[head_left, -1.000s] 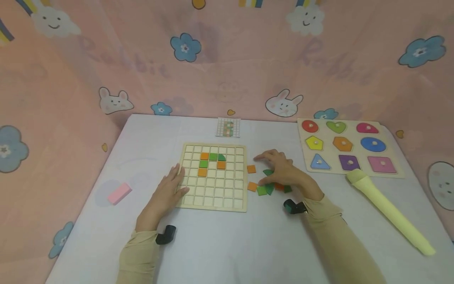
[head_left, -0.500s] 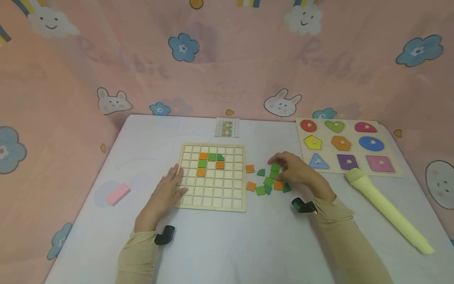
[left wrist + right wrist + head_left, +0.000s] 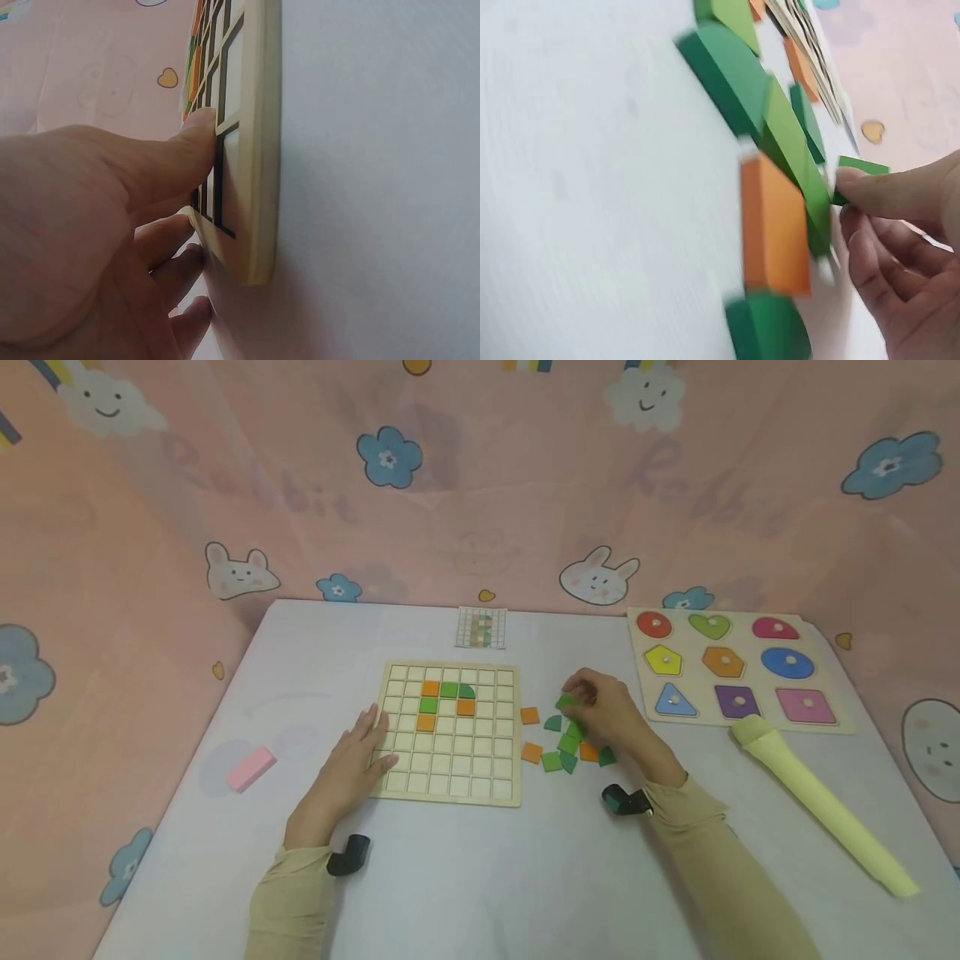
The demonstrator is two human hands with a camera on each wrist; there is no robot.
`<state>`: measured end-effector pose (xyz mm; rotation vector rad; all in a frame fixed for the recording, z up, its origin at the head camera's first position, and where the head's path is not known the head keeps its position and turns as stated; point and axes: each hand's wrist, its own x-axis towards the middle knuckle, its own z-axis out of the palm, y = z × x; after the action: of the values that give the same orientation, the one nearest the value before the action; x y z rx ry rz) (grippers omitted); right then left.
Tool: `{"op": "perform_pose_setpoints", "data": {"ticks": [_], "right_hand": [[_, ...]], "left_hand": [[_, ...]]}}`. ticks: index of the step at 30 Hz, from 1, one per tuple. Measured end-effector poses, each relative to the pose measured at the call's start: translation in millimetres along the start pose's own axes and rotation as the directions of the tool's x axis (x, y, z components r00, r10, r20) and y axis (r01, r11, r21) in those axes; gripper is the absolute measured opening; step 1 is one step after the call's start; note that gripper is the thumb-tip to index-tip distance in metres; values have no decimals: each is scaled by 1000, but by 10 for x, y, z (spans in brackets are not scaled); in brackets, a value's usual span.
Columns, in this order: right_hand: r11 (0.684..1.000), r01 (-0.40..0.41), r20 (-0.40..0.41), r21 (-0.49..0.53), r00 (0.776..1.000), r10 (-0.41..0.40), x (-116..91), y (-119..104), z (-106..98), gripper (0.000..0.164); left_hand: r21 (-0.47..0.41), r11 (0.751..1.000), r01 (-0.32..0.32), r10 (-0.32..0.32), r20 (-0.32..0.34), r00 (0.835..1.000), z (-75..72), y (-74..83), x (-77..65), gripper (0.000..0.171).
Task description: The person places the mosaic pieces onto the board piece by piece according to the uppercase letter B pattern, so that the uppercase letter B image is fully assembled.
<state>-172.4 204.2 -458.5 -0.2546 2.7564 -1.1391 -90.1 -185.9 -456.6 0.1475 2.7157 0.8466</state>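
Note:
My left hand (image 3: 341,777) rests on the left edge of a wooden grid board (image 3: 450,802). In the left wrist view its thumb (image 3: 176,157) presses on the board's face, with the other fingers along the edge. On the board sit several orange and green tiles, one a dark green quarter-round (image 3: 467,692). My right hand (image 3: 615,718) pinches a green square tile (image 3: 870,166) between thumb and fingers, just above the loose pile. Below it lie light green squares (image 3: 568,743), orange squares (image 3: 532,752) and dark green quarter-rounds (image 3: 552,723); the hand partly hides the pile.
A small pattern card (image 3: 481,627) lies behind the board. At the back right is a knob puzzle board (image 3: 757,685), with a pale yellow stick (image 3: 832,814) in front of it. A pink block (image 3: 252,769) lies at the left on the white table (image 3: 465,893).
My right hand drew back to the right over the pile, then moved back left and took up a green square tile. The left hand stays on the board's edge.

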Motion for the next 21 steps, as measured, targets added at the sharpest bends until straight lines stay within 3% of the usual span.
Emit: {"op": "perform_pose_setpoints", "data": {"ticks": [9,15,21], "right_hand": [[987,83,-51,140,996,-77,92,-334,378,12],[962,218,-79,166,975,-207,136,-510,596,23],[947,280,-35,154,960,-278,163,-673,780,16]], "left_hand": [[-4,1000,7,-7,-10,1000,5,-5,4,73],[-3,1000,10,-10,-19,1000,15,-14,14,73],[2,1000,20,-20,-26,999,29,-23,28,74]]}}
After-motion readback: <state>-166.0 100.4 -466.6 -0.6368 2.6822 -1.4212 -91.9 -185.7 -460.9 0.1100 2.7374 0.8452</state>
